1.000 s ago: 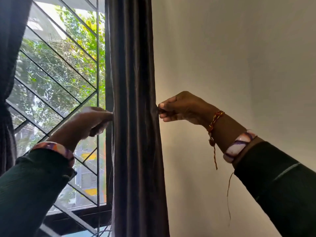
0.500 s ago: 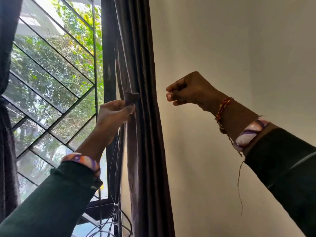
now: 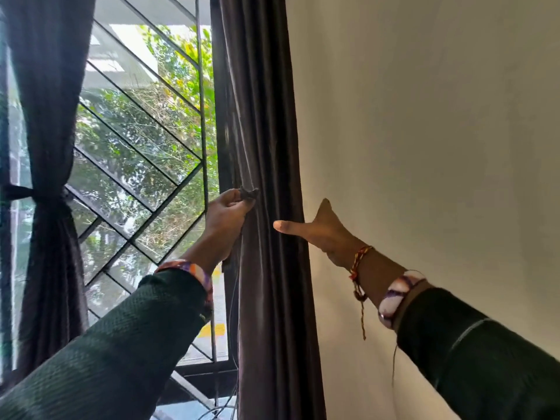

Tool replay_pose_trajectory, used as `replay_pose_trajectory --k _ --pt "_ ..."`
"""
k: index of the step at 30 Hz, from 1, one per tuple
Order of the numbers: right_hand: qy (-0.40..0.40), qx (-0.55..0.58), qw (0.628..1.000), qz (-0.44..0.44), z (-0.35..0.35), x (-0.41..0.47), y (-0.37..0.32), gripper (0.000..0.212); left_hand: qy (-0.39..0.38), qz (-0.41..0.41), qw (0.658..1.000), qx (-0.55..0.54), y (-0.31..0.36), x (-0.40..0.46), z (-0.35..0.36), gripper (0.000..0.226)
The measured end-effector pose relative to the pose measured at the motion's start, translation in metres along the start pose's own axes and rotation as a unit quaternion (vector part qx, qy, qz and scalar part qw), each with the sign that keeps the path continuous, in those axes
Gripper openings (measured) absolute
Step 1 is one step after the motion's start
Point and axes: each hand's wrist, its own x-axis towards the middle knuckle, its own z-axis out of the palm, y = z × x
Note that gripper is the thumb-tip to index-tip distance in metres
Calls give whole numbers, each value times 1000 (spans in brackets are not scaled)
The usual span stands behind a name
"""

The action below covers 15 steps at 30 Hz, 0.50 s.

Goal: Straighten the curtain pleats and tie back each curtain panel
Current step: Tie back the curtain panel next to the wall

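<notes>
The right curtain panel, dark grey-brown, hangs gathered between the window and the wall. My left hand is at its left edge, pinching the end of a dark fabric tie-back strip. My right hand reaches toward the panel's right edge with thumb and fingers spread, thumb tip against the fabric, holding nothing. The left curtain panel hangs at the far left, cinched by a tie-back.
A window with a black diagonal metal grille fills the space between the panels; trees show outside. A plain cream wall lies to the right. Thin cables hang beside the right panel's lower left.
My right hand has opened from a fist and moved down toward the curtain's right edge. My left hand has kept the tie-back end. The view shifted right, revealing the tied left panel.
</notes>
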Motion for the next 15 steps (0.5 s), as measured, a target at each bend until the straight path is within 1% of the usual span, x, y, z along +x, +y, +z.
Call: replay_pose_trajectory --k 1,3,6,9,10,13,14,15 --pt "4 16 1000 -4 5 3 2 116 -2 -3 1000 2 0 2 -1 20" --pt "14 23 999 -30 13 5 5 109 3 -12 1000 2 -2 3 -1 19" --pt "33 18 995 -93 23 6 7 87 35 -31 998 -30 -6 4 0 15" --pt "34 -8 990 -134 33 6 9 65 45 -40 997 -51 -9 3 2 9" --pt "35 -22 988 -147 37 7 10 59 43 -41 997 -56 -10 2 2 18" --pt "41 -64 979 -187 48 10 14 48 34 -44 997 -54 -13 -2 5 59" --pt "44 -76 976 -198 51 11 15 45 35 -48 997 -53 -14 -3 7 67" --pt "44 -87 973 -208 53 11 16 41 39 -53 996 -53 -15 -3 7 68"
